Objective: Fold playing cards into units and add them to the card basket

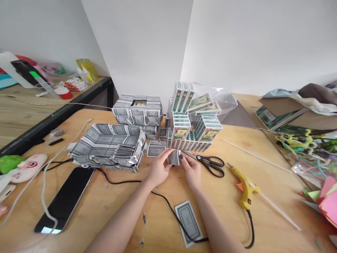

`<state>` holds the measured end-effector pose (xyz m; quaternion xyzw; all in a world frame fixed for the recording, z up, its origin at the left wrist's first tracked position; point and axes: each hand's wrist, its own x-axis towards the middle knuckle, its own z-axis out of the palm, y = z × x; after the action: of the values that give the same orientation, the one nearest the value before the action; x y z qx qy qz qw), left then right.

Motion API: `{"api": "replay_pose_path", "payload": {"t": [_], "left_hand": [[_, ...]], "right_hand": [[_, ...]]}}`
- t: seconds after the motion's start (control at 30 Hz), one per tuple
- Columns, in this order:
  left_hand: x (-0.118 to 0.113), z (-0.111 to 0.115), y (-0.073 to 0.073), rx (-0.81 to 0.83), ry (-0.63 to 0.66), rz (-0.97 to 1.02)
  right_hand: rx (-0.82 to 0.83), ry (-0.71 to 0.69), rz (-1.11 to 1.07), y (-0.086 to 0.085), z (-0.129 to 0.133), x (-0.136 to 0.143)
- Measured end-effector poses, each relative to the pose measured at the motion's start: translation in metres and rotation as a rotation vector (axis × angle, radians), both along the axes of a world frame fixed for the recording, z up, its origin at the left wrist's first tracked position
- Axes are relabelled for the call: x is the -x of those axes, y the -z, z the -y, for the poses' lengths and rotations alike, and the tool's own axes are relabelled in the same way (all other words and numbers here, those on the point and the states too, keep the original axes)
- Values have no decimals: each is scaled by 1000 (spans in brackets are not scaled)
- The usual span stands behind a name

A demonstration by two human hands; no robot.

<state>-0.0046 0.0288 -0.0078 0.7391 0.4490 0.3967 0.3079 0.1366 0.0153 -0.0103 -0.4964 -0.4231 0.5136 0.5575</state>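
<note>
Between my two hands is a playing card (174, 157) with a grey patterned back, apparently folded. My left hand (159, 167) grips its left side, fingers curled behind it. On its right edge my right hand (191, 168) pinches, a dark-painted thumbnail showing. Just beyond lie loose playing cards (156, 149). Left of them sits an open box built of folded cards (105, 144), with a row of folded cards inside its right end. Behind it stands a second card-built block (139, 110). One flat card (189, 223) lies near my right forearm, crossed by a black cable.
Black-handled scissors (210, 164) and a yellow glue gun (246, 188) lie to the right, near glue sticks (256, 155). Stacked card packs (189, 135) stand at the back. A phone (65, 198) and white cable (44, 189) lie left. Craft scraps (310, 147) fill the far right.
</note>
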Motion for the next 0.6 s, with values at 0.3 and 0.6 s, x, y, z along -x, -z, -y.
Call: {"api": "replay_pose_path", "payload": {"t": [0.3,0.6], "left_hand": [[0,-1,1,-2,-17,28],[-3,0,5,63,-13,131]], "right_hand": [[19,-41,23,4,-1,-2],[87,-105,-106,4,-3,-4]]}}
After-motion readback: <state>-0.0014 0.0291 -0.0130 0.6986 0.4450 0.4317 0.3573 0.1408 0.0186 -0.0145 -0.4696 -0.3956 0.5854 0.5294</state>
